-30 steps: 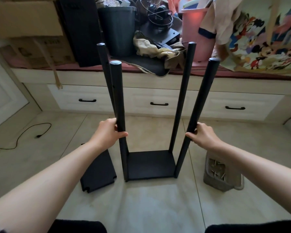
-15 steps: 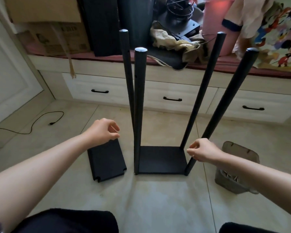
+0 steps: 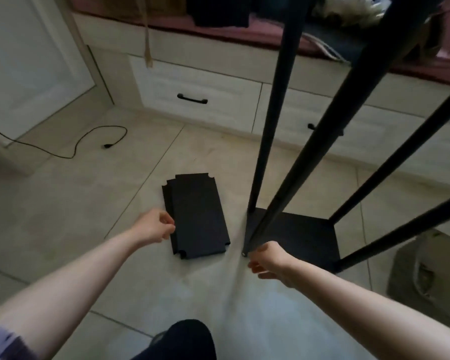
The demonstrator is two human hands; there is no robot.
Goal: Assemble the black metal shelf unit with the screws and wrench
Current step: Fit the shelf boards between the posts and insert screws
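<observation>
Now the view has swung down and to the left, and both hands have dropped from the poles they gripped a second ago. Far left, a black cable (image 3: 70, 149) trails over the tiled floor (image 3: 63, 216) below a white drawer unit (image 3: 192, 87). The left hand (image 3: 155, 227) hovers at the left edge of the loose black shelf panels (image 3: 198, 216), which lie flat in a small stack on the floor; its fingers are loosely curled and grasp nothing. Just right of the stack stands the shelf unit (image 3: 296, 235), a bottom panel with four black poles rising from its corners. The right hand (image 3: 272, 263) hangs released beside the foot of the near-left pole (image 3: 309, 162). Far right, a grey plastic container (image 3: 426, 274) sits on the floor; blur hides what it holds.
</observation>
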